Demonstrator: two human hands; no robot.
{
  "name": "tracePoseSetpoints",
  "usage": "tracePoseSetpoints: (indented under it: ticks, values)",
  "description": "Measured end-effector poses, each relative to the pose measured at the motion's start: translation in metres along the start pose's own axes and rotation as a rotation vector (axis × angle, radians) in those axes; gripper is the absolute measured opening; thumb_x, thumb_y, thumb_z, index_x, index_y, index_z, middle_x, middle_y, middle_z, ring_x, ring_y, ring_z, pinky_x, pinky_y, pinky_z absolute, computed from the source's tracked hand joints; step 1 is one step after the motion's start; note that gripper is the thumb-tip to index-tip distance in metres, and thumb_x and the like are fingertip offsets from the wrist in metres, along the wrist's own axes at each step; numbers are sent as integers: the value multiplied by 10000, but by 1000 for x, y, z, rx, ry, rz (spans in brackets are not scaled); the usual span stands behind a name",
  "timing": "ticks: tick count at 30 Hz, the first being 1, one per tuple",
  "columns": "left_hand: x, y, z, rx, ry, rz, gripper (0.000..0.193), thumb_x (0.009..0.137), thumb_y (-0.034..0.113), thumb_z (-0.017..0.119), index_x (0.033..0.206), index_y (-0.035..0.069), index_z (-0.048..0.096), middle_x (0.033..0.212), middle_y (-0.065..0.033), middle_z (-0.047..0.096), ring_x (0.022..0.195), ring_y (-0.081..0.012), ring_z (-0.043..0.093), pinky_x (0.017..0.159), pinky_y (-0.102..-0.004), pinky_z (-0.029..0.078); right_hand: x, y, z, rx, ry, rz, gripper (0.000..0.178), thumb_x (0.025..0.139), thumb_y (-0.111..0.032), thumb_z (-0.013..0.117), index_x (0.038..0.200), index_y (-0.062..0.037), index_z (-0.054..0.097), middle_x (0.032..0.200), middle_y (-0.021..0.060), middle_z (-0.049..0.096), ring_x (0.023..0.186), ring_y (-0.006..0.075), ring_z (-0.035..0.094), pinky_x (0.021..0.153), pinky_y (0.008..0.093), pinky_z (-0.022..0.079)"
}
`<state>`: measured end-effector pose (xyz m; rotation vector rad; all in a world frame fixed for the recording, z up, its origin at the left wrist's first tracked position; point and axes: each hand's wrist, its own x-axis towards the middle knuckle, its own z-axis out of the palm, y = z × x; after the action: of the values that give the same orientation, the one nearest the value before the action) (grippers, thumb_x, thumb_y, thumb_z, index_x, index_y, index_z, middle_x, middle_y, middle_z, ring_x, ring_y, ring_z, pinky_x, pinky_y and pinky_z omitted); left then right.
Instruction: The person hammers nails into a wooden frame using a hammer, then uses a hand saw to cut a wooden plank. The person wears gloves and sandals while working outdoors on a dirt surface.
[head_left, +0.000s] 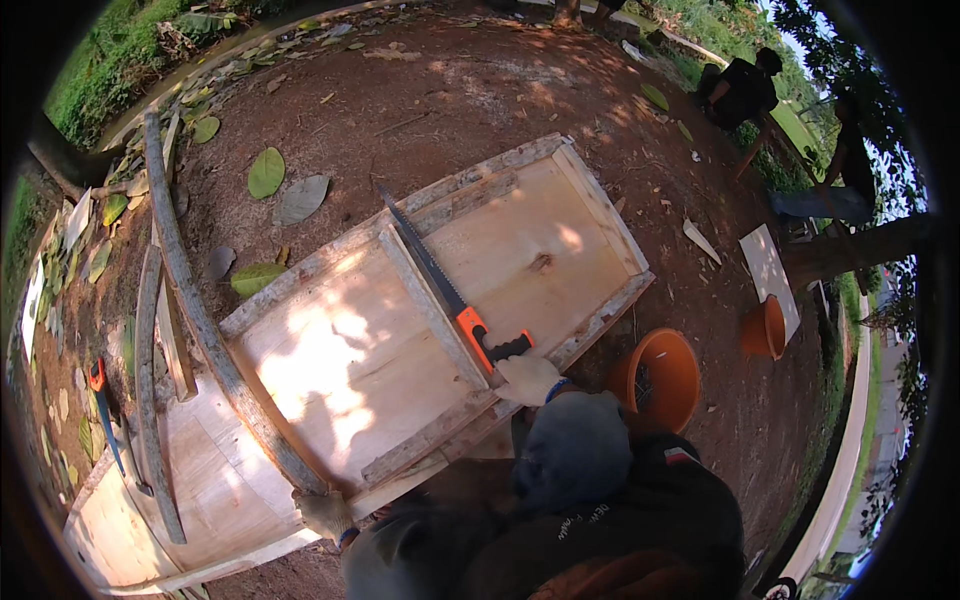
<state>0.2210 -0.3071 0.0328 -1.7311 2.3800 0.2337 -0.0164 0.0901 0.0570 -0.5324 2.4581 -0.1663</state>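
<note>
1. Saw [472,322]: it lies aslant over the framed panel [575,225], blade pointing away from you, tip at the far rail, orange-and-black handle toward your side.
2. Your right hand [530,380] is at the handle, fingers against its lower part; I cannot tell whether they wrap right round. If that hold is loose, the handle could twist and swing the blade.
3. Just left of the blade runs a crosspiece [432,308]. A sideways drag could snag the teeth or score the panel's face.
4. Your left hand [325,515] is at the near end of a bent pole [205,300], fingers seemingly curled there, though their grip is hidden. The pole lies across the panel; being crooked, it could roll if you lean on it unevenly.
5. Farther left, a second saw [107,420] rests beside a thinner pole [148,400]. A shifting pole could knock it.
6. To your right, close to your arm, stands a bucket [678,375]; an elbow or a step back could tip it. Another bucket [765,328] is well apart, on the bare soil [480,90].
</note>
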Motion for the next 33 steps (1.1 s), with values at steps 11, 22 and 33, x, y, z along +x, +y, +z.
tracePoseSetpoints:
  ticks: [11, 22, 33]
  values:
    - [-2, 9, -17, -44, -139, -57, 724, 725, 245, 872, 1307, 41, 491, 1109, -266, 721, 1047, -448, 705, 924, -525, 563, 0, -8, -11, 360, 263, 288, 652, 804, -374, 790, 1360, -116, 567, 1299, 217, 562, 1191, 408, 610, 987, 496, 510]
    - [3, -6, -8, -56, -102, -13, 687, 720, 266, 874, 1244, 4, 513, 1065, -253, 714, 1014, -440, 706, 909, -515, 559, 12, 8, 25, 422, 434, 415, 704, 802, -433, 788, 1364, -65, 577, 1342, 211, 561, 1228, 400, 590, 1016, 489, 498]
    - [13, -37, 8, -157, -81, 83, 659, 716, 287, 876, 1181, -32, 534, 1021, -241, 707, 981, -431, 707, 893, -505, 556, 29, 23, -10, 376, 261, 526, 853, 801, -590, 740, 1377, 6, 540, 1371, 274, 590, 1252, 422, 594, 1029, 521, 490]
